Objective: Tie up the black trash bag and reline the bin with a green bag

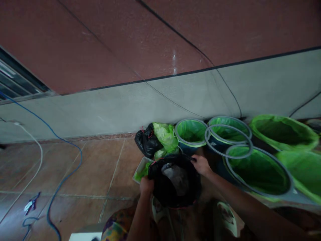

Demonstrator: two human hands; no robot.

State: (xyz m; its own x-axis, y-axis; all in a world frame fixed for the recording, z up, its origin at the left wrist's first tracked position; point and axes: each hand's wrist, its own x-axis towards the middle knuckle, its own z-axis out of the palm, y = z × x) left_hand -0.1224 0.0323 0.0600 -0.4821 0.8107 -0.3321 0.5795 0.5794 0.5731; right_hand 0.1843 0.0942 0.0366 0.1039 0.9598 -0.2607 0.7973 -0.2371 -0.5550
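Right in front of me is a black garbage bag (194, 190), its wide mouth facing up. The fingers of my left hand (146, 185) are closed on its rim at the left. At the far right of the rim, my right hand (201, 164) pinches the black plastic. Inside the bag lies something pale and crumpled (177, 175), too dim to name. Whether a bin stands under the bag, I cannot tell. Beside my left hand sits a small whitish tray (136, 175) with bright green plastic (142, 170) in it.
Green-lined bins, including one with a grey rim (190, 121), stand along the wall to the right. A loose grey ring (206, 136) lies across two of them. A tied black bag (147, 142) and green bag (167, 135) rest by the wall. Keys (31, 205) and a blue cable (80, 157) lie left.
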